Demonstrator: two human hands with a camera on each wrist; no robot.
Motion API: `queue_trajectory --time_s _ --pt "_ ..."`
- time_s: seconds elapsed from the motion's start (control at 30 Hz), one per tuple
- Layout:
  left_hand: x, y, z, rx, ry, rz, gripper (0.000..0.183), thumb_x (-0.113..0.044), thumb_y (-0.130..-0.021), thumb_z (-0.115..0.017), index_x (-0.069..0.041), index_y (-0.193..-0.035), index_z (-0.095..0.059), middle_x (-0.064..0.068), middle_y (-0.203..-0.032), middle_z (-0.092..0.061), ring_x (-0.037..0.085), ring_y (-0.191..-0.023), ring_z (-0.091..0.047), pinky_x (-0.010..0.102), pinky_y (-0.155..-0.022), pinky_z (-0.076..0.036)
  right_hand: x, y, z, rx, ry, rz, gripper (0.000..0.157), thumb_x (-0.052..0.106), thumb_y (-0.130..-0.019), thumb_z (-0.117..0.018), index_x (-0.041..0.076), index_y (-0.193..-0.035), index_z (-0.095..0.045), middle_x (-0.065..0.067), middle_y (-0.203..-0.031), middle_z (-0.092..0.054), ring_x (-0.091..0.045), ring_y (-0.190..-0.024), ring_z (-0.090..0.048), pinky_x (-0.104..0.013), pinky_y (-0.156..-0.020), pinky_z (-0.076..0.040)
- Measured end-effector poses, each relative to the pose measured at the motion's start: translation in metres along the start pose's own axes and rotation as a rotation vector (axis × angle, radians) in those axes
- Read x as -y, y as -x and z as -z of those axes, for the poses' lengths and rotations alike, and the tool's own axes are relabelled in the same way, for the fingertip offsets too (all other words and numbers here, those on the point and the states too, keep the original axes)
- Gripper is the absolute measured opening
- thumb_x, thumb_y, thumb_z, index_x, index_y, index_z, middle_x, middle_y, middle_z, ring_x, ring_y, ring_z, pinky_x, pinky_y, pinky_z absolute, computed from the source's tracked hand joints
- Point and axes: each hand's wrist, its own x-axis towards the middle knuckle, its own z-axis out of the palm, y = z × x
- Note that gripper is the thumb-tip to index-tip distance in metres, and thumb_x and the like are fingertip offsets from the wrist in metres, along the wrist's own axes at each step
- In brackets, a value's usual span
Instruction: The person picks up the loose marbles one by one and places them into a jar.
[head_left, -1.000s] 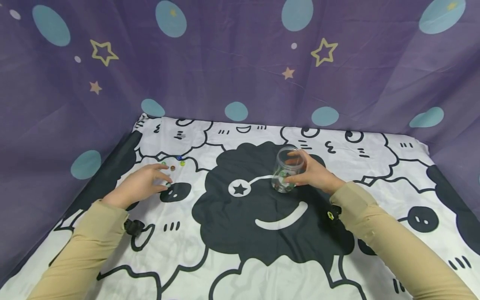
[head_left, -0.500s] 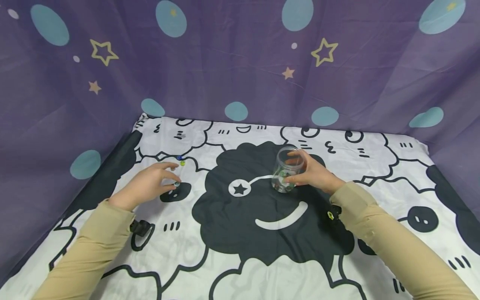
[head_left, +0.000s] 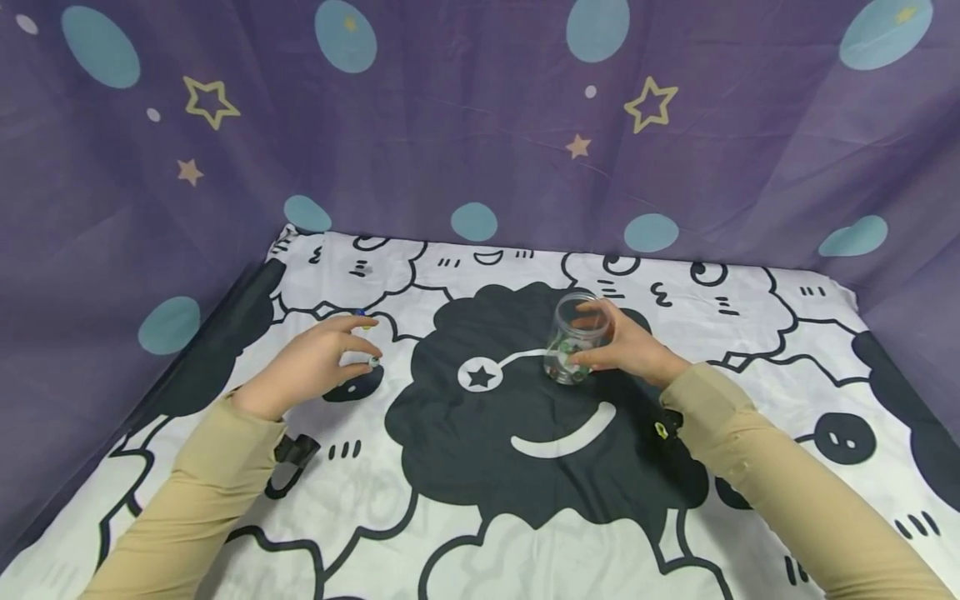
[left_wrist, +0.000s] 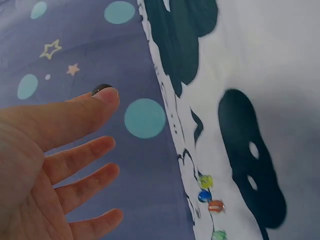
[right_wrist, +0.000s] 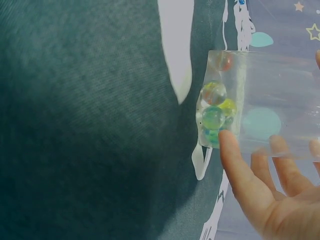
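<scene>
My left hand [head_left: 311, 367] is raised over the left part of the patterned cloth, and its thumb and a fingertip pinch a small marble [head_left: 374, 362]. In the left wrist view this marble looks dark behind the thumb tip, while the other fingers are spread apart. My right hand [head_left: 633, 348] grips a clear jar [head_left: 561, 333] from its right side, thumb and fingers round the wall. The jar stands upright, lidless, on the black cloud print. Several glass marbles [right_wrist: 214, 117], green, yellow and reddish, lie at its bottom.
Loose on the cloth beyond my left hand lie a yellow marble [left_wrist: 205, 181], a blue marble [left_wrist: 204, 195], an orange marble [left_wrist: 216, 206] and a green marble [left_wrist: 219, 235]. A purple curtain [head_left: 420, 142] hangs along the back and left edges of the table.
My left hand has moved right with the pinched marble, away from the left edge and towards the jar, now covering most of the loose marbles. The right hand and jar have stayed put.
</scene>
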Motion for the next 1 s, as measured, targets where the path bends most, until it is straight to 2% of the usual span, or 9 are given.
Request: queue_trajectory --time_s 0.23,0.67,0.8,1.0 --pt "-0.008 -0.008 -0.001 -0.041 0.013 -0.047 0.019 -0.008 -0.076 -0.077 -0.007 -0.096 -0.075 0.021 -0.128 -0.056 0.041 -0.117 -0.053 0.052 -0.095 -0.047 0.0 -0.001 -0.001 0.003 -0.002 0.005 0.081 0.013 -0.08 -0.076 0.01 -0.144 -0.027 -0.016 -0.143 -0.039 -0.021 -0.092 -0.059 -0.045 -0.081 -0.056" --pt "-0.025 -0.028 -0.002 -0.017 0.047 -0.032 0.022 -0.013 -0.08 -0.075 -0.008 -0.102 -0.074 0.017 -0.134 -0.053 0.036 -0.118 -0.053 0.046 -0.088 -0.052 -0.002 -0.003 0.001 0.002 0.0 0.011 0.08 0.013 -0.08 -0.076 0.01 -0.143 -0.028 -0.016 -0.143 -0.04 -0.019 -0.089 -0.061 -0.043 -0.08 -0.057" --pt "-0.031 -0.033 -0.003 -0.006 0.054 -0.029 0.023 -0.014 -0.081 -0.075 -0.009 -0.103 -0.074 0.015 -0.136 -0.051 0.034 -0.121 -0.051 0.044 -0.085 -0.052 -0.003 -0.002 0.001 0.003 -0.003 0.007 0.081 0.015 -0.08 -0.076 0.011 -0.144 -0.027 -0.015 -0.144 -0.04 -0.023 -0.096 -0.06 -0.043 -0.081 -0.056" --pt "-0.04 -0.042 -0.003 -0.022 0.062 -0.072 0.021 -0.016 -0.081 -0.075 -0.01 -0.101 -0.075 0.016 -0.135 -0.053 0.035 -0.122 -0.05 0.046 -0.095 -0.048 -0.002 -0.001 0.001 0.005 -0.003 0.003 0.082 0.017 -0.08 -0.076 0.013 -0.145 -0.026 -0.015 -0.145 -0.038 -0.031 -0.109 -0.056 -0.044 -0.083 -0.056"
